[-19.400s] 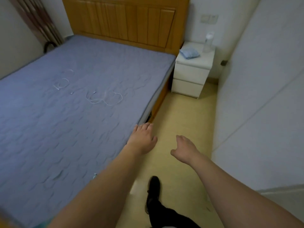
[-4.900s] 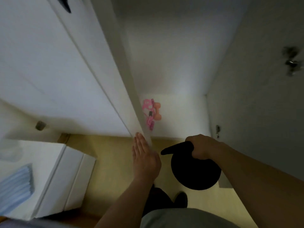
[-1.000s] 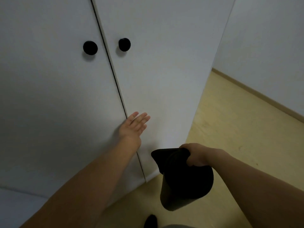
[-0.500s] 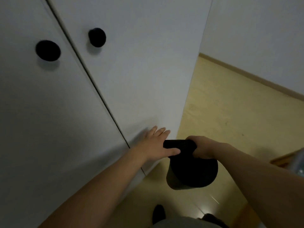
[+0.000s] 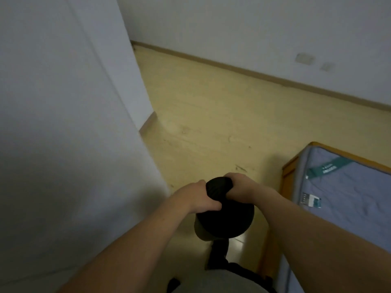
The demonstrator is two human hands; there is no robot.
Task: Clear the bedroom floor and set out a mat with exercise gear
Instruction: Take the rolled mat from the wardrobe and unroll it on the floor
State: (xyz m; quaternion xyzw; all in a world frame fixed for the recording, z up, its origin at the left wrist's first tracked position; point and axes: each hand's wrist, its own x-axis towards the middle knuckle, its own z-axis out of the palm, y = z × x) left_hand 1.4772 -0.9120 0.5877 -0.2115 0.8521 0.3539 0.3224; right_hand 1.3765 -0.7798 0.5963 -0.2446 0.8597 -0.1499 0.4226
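Note:
A rolled black exercise mat [image 5: 227,220] hangs upright in front of me, its round end facing the camera. My left hand [image 5: 198,197] grips the mat's top edge from the left. My right hand [image 5: 243,189] grips the same top edge from the right. Both hands sit close together above the yellow wooden floor [image 5: 211,115]. The lower length of the mat is hidden behind its own end.
A white wardrobe [image 5: 63,123] fills the left side. The corner of the bed, with its blue mattress [image 5: 349,197] and wooden frame [image 5: 287,168], stands at the right. A white wall with a skirting board [image 5: 254,74] runs across the back. My dark shoe [image 5: 218,254] is below the mat.
My view has swung right from the wardrobe doors toward the open floor and the bed corner. My left hand left the wardrobe door and now grips the mat beside my right hand.

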